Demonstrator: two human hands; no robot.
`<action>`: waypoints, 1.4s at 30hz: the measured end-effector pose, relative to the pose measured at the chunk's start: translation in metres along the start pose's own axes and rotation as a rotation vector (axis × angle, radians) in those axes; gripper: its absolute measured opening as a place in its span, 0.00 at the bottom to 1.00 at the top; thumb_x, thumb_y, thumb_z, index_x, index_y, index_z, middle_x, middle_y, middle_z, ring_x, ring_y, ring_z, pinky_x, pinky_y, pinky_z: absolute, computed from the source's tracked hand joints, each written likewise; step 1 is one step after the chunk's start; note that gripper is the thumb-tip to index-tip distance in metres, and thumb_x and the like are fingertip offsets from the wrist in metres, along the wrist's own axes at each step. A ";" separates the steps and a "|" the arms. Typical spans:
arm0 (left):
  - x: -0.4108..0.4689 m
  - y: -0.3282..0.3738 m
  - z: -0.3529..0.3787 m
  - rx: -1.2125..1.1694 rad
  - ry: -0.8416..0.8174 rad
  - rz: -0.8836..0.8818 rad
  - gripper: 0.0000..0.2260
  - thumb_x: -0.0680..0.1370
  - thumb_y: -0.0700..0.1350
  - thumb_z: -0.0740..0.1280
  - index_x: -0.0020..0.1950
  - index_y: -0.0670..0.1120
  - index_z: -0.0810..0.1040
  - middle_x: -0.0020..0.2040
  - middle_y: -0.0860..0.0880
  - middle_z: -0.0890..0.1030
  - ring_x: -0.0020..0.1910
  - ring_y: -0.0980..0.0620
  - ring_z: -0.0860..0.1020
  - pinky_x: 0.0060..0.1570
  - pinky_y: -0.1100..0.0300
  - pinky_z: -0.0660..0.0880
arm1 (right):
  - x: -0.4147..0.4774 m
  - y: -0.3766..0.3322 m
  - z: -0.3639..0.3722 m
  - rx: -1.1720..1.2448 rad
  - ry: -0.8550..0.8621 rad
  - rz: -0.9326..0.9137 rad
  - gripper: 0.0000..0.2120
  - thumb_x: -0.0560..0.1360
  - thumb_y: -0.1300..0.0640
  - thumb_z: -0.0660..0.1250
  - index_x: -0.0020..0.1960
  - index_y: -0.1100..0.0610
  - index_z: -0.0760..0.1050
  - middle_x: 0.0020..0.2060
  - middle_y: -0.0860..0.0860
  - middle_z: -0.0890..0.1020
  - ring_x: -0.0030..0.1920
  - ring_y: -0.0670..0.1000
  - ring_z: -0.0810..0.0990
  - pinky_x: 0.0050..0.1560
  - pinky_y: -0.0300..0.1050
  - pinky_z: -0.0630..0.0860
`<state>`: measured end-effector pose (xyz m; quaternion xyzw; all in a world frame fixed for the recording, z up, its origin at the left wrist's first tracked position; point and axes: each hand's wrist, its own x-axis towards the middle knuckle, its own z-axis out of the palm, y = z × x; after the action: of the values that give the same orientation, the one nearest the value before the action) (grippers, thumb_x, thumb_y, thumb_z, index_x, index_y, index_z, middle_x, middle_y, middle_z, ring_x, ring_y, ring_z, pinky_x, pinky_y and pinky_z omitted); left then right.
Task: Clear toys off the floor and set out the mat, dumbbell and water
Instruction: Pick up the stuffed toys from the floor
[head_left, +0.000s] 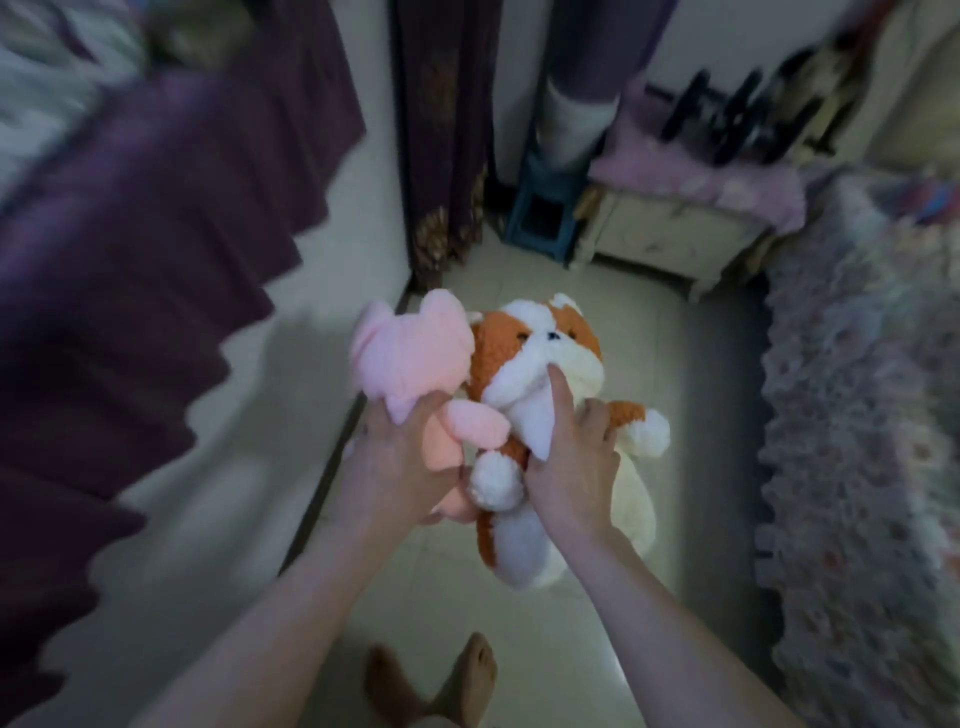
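Pink fleece and orange-and-white bouclé fill the middle of the view: two plush toys held up in the air, well clear of the floor (649, 364). The left hand (400, 467) grips the pink toy (410, 353) round its soft body, fingers sunk into the pile. The right hand (571, 467) grips the dog (540, 358) at the chest, its forefinger stretched up along the white muzzle and the other fingers curled about a foreleg. The two toys touch, the pink arm lying across the dog's front.

The step in hand looks like carrying both toys off to a resting place. The bed (857, 415) at the right seems the nearest. The dog is long and limp, its hind end dangling below the hand, so a hold lower on the belly would keep it from swinging. Both are light, squashy and rounded, with nothing to break, so they may be set down loosely. They should go well back from the bed's edge, since the lacy cover hangs over it and could let them slide.

The floor is smooth pale tile. Much of the surrounding room is blurred.
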<state>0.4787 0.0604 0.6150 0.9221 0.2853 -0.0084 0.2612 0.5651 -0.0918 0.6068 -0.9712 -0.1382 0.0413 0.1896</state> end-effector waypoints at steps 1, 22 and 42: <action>-0.011 0.005 -0.022 -0.008 0.049 0.015 0.32 0.61 0.65 0.62 0.65 0.64 0.65 0.59 0.42 0.71 0.52 0.37 0.76 0.49 0.47 0.77 | -0.004 -0.013 -0.018 0.022 0.024 -0.031 0.46 0.67 0.60 0.69 0.74 0.39 0.47 0.58 0.57 0.66 0.53 0.63 0.73 0.45 0.55 0.77; -0.136 -0.145 -0.372 -0.308 0.702 -0.305 0.30 0.66 0.53 0.73 0.66 0.64 0.66 0.61 0.45 0.71 0.58 0.44 0.73 0.50 0.57 0.69 | -0.055 -0.394 -0.140 0.229 0.119 -0.829 0.40 0.68 0.54 0.69 0.73 0.39 0.52 0.58 0.58 0.67 0.52 0.63 0.73 0.49 0.54 0.75; -0.089 -0.229 -0.411 -0.647 0.846 -0.509 0.28 0.64 0.60 0.66 0.62 0.73 0.61 0.53 0.48 0.77 0.51 0.43 0.76 0.53 0.47 0.75 | 0.036 -0.551 -0.072 -0.286 -0.259 -0.965 0.22 0.75 0.45 0.59 0.68 0.44 0.69 0.68 0.52 0.73 0.64 0.60 0.72 0.61 0.53 0.71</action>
<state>0.2275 0.3747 0.8752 0.6213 0.5651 0.3850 0.3827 0.4696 0.3836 0.8816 -0.8001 -0.5969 0.0496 0.0337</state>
